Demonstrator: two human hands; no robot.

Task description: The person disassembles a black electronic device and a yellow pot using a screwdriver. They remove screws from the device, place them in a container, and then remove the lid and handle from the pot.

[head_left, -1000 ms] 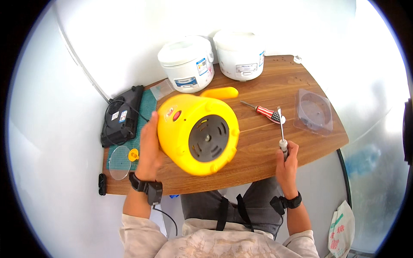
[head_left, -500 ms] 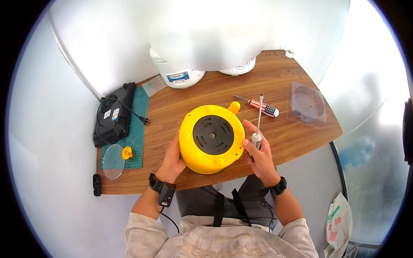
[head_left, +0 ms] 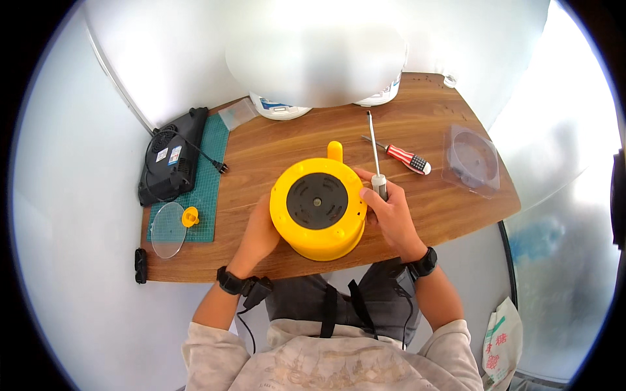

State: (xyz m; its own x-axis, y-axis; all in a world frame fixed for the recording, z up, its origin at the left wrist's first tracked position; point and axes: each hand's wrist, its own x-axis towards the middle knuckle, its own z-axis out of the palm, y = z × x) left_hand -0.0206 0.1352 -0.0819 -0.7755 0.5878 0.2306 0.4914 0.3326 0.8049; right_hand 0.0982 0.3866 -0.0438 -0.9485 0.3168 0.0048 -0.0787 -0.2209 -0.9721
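A round yellow electric pot (head_left: 326,244) is upside down in front of me near the table's edge, its dark vented base disc (head_left: 317,201) facing up and its stubby handle pointing away. Against its left side, my left hand (head_left: 261,228) grips the wall, the fingertips hidden behind it. A long-shafted screwdriver (head_left: 375,146) with a pale handle sticks up from my right hand (head_left: 390,208). That hand also presses its thumb and fingers to the right side of the pot.
A second screwdriver (head_left: 409,158) with a striped handle lies beyond my right hand. Right of it is a clear plastic tray (head_left: 471,159). On the left, a green cutting mat (head_left: 205,195) carries a black corded appliance (head_left: 171,163), a clear lid (head_left: 168,230) and a yellow knob (head_left: 190,217). White tubs (head_left: 280,111) stand behind.
The pot has tipped slightly and turned, so its handle now points straight away instead of to the right. My right hand and screwdriver have shifted left and farther away.
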